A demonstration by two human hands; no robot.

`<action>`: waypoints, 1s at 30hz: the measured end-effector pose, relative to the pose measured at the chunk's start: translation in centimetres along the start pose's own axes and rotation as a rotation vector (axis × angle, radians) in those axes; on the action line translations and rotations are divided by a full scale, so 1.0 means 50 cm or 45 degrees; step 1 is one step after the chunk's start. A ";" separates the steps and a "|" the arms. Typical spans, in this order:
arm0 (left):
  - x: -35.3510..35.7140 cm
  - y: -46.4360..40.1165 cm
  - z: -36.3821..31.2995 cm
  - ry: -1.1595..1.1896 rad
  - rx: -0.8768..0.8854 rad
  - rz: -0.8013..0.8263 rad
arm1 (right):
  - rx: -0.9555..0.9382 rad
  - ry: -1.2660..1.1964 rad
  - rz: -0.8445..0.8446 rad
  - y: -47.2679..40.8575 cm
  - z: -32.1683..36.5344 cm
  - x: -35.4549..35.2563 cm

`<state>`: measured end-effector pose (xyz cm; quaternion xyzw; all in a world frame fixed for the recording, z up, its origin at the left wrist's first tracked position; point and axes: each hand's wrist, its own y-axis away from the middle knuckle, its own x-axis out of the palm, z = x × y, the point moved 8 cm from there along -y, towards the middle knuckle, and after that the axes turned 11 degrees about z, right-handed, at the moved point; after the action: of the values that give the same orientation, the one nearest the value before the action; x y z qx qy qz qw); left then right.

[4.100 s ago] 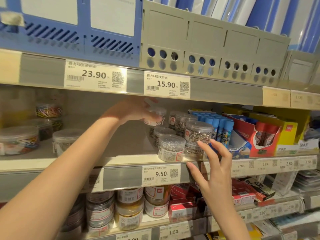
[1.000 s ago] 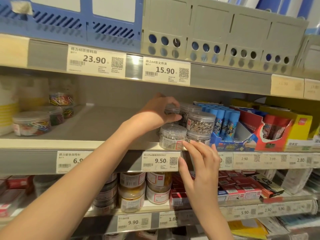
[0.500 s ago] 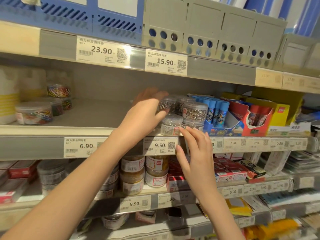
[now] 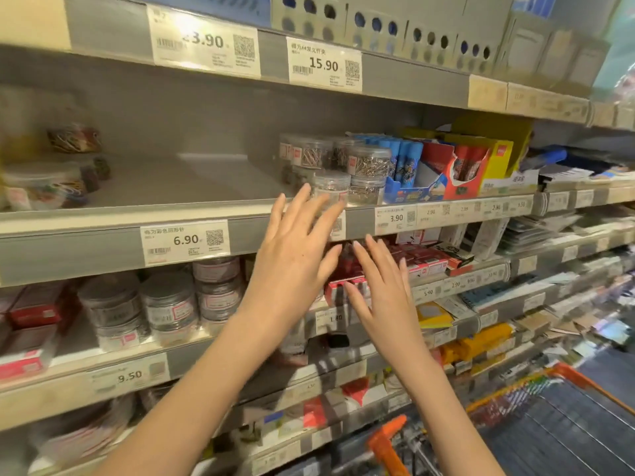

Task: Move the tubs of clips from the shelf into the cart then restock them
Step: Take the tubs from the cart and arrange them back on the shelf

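Both hands are seen empty in front of the shelf (image 4: 113, 214): the left hand (image 4: 292, 255) is spread with straight fingers, its fingertips just before the shelf edge and the front tub, and the right hand (image 4: 381, 293) is likewise released, fingers extended, a little lower. Nothing is gripped by either. The tubs of clips (image 4: 338, 166) are found grouped on the middle shelf, stacked in two layers, just beside a blue display box (image 4: 409, 187) on their right; the front tub (image 4: 331, 187) stands at the shelf lip. A wide bare stretch of shelf lies to their left, and further left a few tubs of coloured clips (image 4: 44, 187) are set apart. The cart (image 4: 549, 417), with its orange handle, is seen at the lower right; whether any tubs lie in it cannot be told, as that part is blurred. Since the tubs are standing on the shelf and the hands are free, the task is judged to be in its restocking part and near its close; at most some tidying of the group appears to be left.
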<state>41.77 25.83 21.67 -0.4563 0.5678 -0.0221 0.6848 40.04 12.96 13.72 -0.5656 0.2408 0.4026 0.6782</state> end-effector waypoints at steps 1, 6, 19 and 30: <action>0.013 0.011 -0.007 0.004 0.013 0.022 | 0.026 0.010 0.022 0.017 -0.003 0.004; 0.103 0.078 -0.040 0.103 0.061 0.139 | 0.150 0.099 0.136 0.121 -0.028 0.029; 0.372 0.208 -0.192 0.359 0.154 0.639 | 0.546 0.172 0.338 0.392 -0.138 0.070; 0.548 0.251 -0.382 0.451 0.367 0.928 | 0.927 0.319 0.512 0.602 -0.300 0.049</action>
<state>30.13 6.67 -6.10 -0.1147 0.7918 0.0640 0.5965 18.69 0.30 -9.11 -0.2760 0.5530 0.3437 0.7071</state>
